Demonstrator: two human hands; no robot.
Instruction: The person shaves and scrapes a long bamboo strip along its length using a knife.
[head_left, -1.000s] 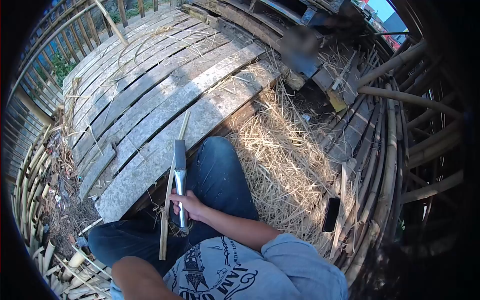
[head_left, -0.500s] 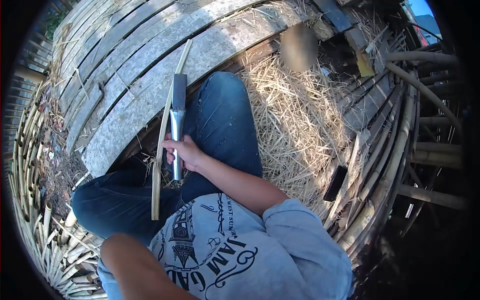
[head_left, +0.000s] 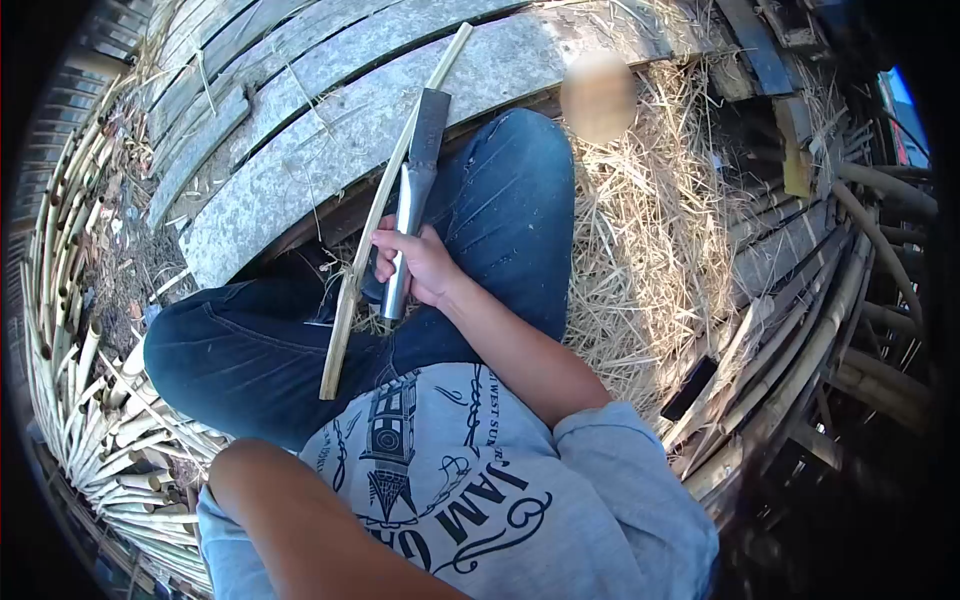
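My right hand point(head_left: 420, 262) is closed around the shiny metal handle of a tool point(head_left: 409, 208). The tool's wide dark blade point(head_left: 428, 128) points up and away, toward the wooden platform. A long, narrow bamboo strip point(head_left: 372, 222) lies close along the left side of the tool, its far end over the platform boards and its near end above my lap. My fingertips are at or very near the strip; contact is unclear. My left arm point(head_left: 300, 520) is bent at the elbow, and its hand is outside the picture.
The slatted wooden platform point(head_left: 300, 155) is in front of my crossed legs point(head_left: 500, 220). Loose straw point(head_left: 650, 250) covers the ground at right, with a dark phone-like object point(head_left: 690, 388) near bamboo poles point(head_left: 800, 350). Cut bamboo point(head_left: 120, 440) is piled at left.
The view has tilted down and turned, so the platform sits higher in the picture. My right hand still holds the tool, which now leans further right, as does the strip.
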